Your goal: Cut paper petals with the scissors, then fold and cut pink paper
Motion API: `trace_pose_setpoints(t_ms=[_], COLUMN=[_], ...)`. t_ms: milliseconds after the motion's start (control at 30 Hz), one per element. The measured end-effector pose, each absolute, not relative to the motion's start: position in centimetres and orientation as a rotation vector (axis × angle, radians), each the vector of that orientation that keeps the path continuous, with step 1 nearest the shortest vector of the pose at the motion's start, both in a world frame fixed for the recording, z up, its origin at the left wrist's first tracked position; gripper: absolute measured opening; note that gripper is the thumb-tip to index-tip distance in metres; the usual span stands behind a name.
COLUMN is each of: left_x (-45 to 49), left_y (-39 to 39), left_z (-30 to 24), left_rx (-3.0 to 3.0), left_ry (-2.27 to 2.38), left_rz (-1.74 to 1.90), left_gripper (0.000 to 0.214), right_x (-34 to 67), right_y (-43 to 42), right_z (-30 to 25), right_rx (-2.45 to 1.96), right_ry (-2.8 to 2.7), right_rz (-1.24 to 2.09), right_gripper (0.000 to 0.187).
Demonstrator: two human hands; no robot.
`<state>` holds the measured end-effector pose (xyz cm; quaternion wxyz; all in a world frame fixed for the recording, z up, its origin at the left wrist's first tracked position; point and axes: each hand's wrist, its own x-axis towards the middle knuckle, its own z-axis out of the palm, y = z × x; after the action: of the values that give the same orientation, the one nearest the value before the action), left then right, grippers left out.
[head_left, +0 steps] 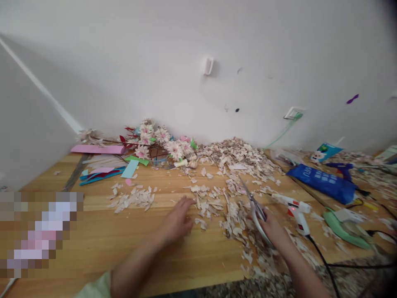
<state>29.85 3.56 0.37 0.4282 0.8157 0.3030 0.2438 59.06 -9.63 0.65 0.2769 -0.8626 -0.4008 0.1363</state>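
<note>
My right hand [274, 229] grips a pair of metal scissors [252, 200], fingers at the handles and blades pointing away over the scraps. The blades look nearly closed. My left hand [180, 217] reaches over the wooden table, fingers apart and holding nothing I can see. Just beyond its fingertips lie loose off-white petal-like flakes [207, 205]. A smaller group of paler flakes [135, 198] lies to its left. Beside my right hand rests a white hot glue gun [299, 215] with a small red light and a black cord.
Against the wall stands a heap of flakes [235, 153], with handmade flowers [163, 136] and a pink sheet [97, 149] to its left. At right are a blue packet [322, 182], a blue glue gun [343, 167] and a green object [344, 229]. Cords cross the right front.
</note>
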Motion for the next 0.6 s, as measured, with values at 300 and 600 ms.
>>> trace_pose_setpoints(t_ms=[300, 600], left_x=[33.3, 32.7], left_y=[1.4, 2.4], left_z=[1.3, 0.0], left_rx=[2.194, 1.969], left_ry=[0.460, 0.673], left_rz=[0.374, 0.582], left_gripper=[0.049, 0.042], right_x=[58.6, 56.8], right_y=[-6.5, -4.5], right_z=[1.2, 2.3], right_rx=[-2.287, -2.607], right_ry=[-1.205, -1.325], right_rz=[0.409, 0.267], right_gripper=[0.028, 0.026])
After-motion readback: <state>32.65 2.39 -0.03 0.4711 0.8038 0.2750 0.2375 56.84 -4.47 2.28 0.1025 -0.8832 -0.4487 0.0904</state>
